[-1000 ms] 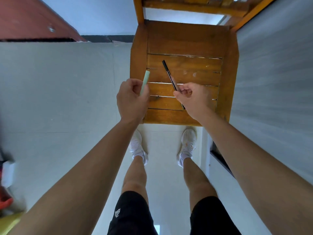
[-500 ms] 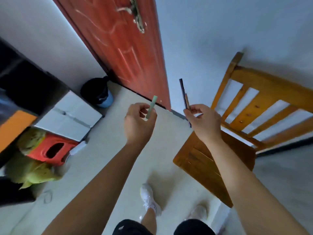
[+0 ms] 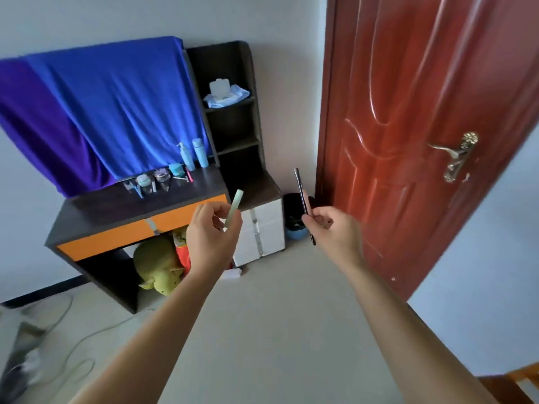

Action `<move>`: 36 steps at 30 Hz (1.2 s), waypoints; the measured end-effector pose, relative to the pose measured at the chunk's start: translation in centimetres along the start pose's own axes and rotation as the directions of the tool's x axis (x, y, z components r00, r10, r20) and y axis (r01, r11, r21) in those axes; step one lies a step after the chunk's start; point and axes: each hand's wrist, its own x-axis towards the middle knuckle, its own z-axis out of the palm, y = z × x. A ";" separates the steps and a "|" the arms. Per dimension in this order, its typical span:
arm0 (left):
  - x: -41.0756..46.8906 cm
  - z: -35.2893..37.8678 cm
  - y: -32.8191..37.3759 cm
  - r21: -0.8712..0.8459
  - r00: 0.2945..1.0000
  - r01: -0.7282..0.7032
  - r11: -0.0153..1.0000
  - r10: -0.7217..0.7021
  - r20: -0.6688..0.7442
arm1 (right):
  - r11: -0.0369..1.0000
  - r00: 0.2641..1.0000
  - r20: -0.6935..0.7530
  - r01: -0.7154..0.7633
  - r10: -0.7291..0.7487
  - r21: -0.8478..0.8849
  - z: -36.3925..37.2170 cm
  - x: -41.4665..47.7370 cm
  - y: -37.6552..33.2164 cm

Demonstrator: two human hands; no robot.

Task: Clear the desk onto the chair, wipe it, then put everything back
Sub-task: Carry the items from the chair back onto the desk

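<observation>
A person faces the desk [image 3: 96, 205], which stands just beyond the left hand [image 3: 213, 228]. That hand pinches a pale green pen [image 3: 235, 206] near its lower end; the right hand [image 3: 332, 231] grips a thin black pen [image 3: 303, 199] at mid-shaft. Both pens are upright. Light, stiff and smooth, they look easiest to control held mid-barrel. A second ago both hands hovered over the chair seat; now only a chair corner [image 3: 522, 377] shows behind the right arm.
</observation>
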 end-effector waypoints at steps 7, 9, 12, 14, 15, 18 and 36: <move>9.5 -11.0 -11.0 0.031 0.976 0.140 0.990 -0.132 -0.175 | 0.991 0.968 0.220 0.128 -0.119 -0.027 17.6 4.0 -7.9; 11.4 -11.4 -13.5 0.032 0.968 0.174 0.984 -0.165 -0.189 | 0.988 0.954 0.271 0.149 -0.131 -0.047 20.8 5.4 -8.5; 14.3 -10.4 -16.8 0.036 0.961 0.220 0.975 -0.210 -0.178 | 0.990 0.946 0.301 0.137 -0.121 -0.033 24.9 8.5 -8.1; 16.5 -9.1 -18.9 0.035 0.959 0.244 0.969 -0.235 -0.160 | 0.994 0.948 0.301 0.110 -0.103 -0.008 27.5 11.2 -7.0; 17.8 -8.4 -20.0 0.038 0.958 0.251 0.967 -0.242 -0.156 | 0.995 0.949 0.301 0.100 -0.096 0.002 28.9 12.9 -6.4; 22.6 -5.9 -23.1 0.069 0.952 0.267 0.961 -0.252 -0.173 | 0.995 0.947 0.306 0.097 -0.093 0.002 33.3 18.5 -4.6; 42.7 3.9 -39.0 0.129 0.826 0.561 0.818 -0.543 -0.150 | 0.996 0.862 0.503 -0.020 0.063 -0.091 51.5 39.7 -0.1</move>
